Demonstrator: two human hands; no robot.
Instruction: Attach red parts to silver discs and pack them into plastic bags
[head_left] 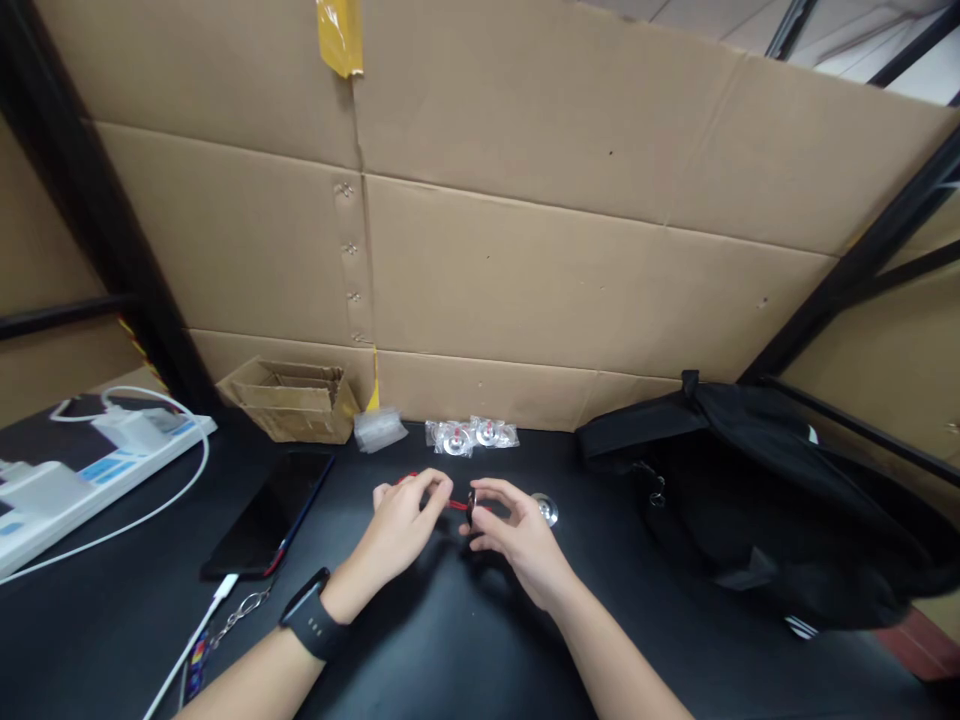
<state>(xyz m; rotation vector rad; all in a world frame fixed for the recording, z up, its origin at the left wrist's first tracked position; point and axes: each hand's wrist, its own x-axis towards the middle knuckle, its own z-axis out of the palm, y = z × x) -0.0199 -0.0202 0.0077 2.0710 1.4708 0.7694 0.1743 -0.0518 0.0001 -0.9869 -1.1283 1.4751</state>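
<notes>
Above the black tabletop, my left hand (409,515) is closed with thumb and fingers pinched on a thin red cord (456,505). The cord stretches across to my right hand (517,535), which grips a small round metal disc (471,507) by its edges, seen nearly edge-on. Whether the cord passes through the disc cannot be made out. Just behind my right hand lies a shiny silver disc (548,509), partly hidden by the fingers. Farther back, small clear bags (487,433) hold similar silver discs with red bits at their centres.
A small open cardboard box (300,410) and a stack of clear plastic bags (379,430) stand by the cardboard wall. On the left are a phone (270,515) with a white cable and a power strip (105,480). A black backpack (765,510) fills the right side.
</notes>
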